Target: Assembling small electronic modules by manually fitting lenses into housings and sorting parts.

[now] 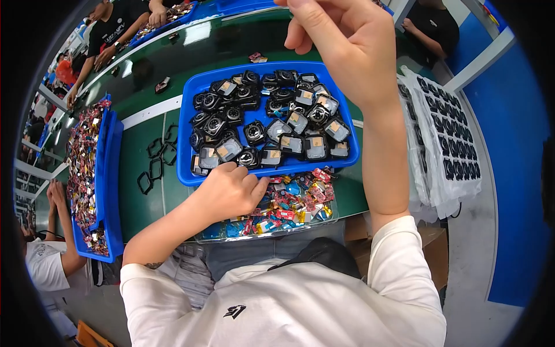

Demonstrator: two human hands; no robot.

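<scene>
A blue tray [186,130] full of black smartwatch cases [254,133] stands in front of me; some show round sensor backs, others grey inner faces. My left hand [230,194] is closed at its near rim, knuckles up, fingertips hidden. Just beneath that hand lies a clear shallow tray heaped with small red, blue and yellow electronic parts [295,202]. My right hand [350,49] is raised over the far right corner of the blue tray. Its fingers curl toward the thumb, partly cut off by the upper edge, and whatever they hold is not visible.
Several black frames [155,159] lie on the green table left of the tray. Another blue bin [110,173] holds many small parts. At right, a white stack of trays [448,130] carries rows of black pieces. Co-workers sit across the conveyor [231,37] and at left.
</scene>
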